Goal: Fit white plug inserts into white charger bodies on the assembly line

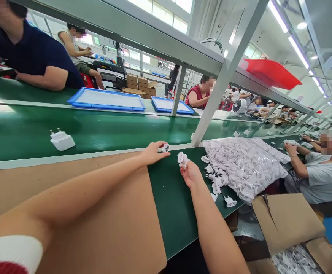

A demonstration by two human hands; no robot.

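Observation:
My left hand is closed in a pinch around a small white plug piece with a dark inner face. Just to its right, my right hand grips one or more white plug pieces between thumb and fingers; their exact number I cannot make out. The two hands are close but apart, above the green work surface. Beside the right hand lie loose white plug pieces with pins, spilling from a clear plastic bag full of them.
A white two-pin charger lies on the green conveyor belt. Cardboard covers the bench at left. A slanted metal post rises ahead. Blue trays sit beyond the belt. An open carton stands lower right; co-workers sit nearby.

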